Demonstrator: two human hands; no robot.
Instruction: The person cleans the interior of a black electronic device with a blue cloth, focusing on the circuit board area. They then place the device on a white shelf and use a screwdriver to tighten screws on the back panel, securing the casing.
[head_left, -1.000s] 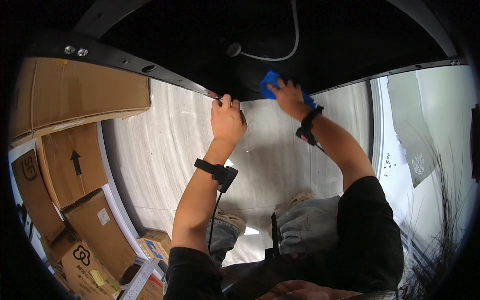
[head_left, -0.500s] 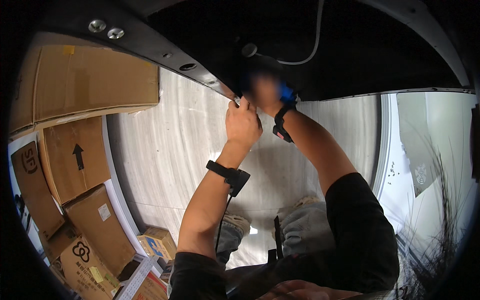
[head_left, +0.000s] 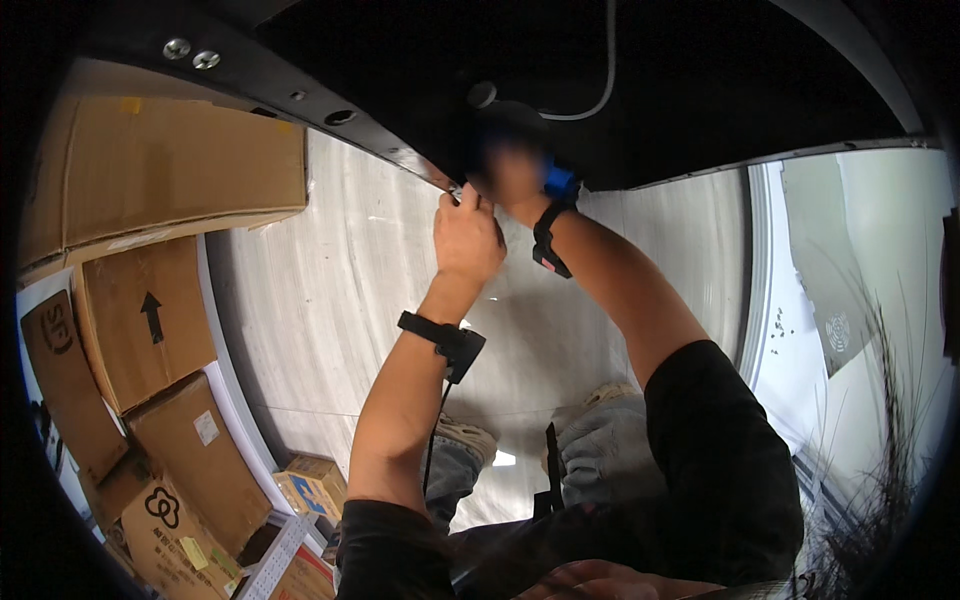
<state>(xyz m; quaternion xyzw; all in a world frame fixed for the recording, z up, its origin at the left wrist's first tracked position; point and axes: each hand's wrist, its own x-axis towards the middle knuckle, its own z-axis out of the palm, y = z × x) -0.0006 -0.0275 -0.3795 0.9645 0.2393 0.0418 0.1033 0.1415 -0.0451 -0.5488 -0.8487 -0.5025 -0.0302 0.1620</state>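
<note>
My left hand [head_left: 468, 238] reaches up to the lower edge of a dark metal frame rail [head_left: 385, 150]. Its thumb and fingers are pinched together there, and whatever they hold is too small to make out. Close beside it on the right, my right hand [head_left: 518, 178] is blurred and partly in shadow. It appears wrapped round a blue and black object [head_left: 560, 182], whose blue part shows by the wrist; its kind is unclear. Black bands circle both wrists. Above the hands, a round grey knob-like piece [head_left: 482, 95] with a pale cable sits against a black panel [head_left: 680, 110].
Cardboard boxes [head_left: 190, 165] are stacked along the left, with a smaller box [head_left: 312, 487] lower down. Two screw heads [head_left: 190, 52] sit in the rail. Pale wood-look flooring [head_left: 360, 260] lies below. At right are a white panel [head_left: 885, 260] and thin dark strands [head_left: 885, 430].
The rail, panel and both hands appear shifted slightly left and up in the view. Both hands keep the same places against the rail, and their grips look unchanged.
</note>
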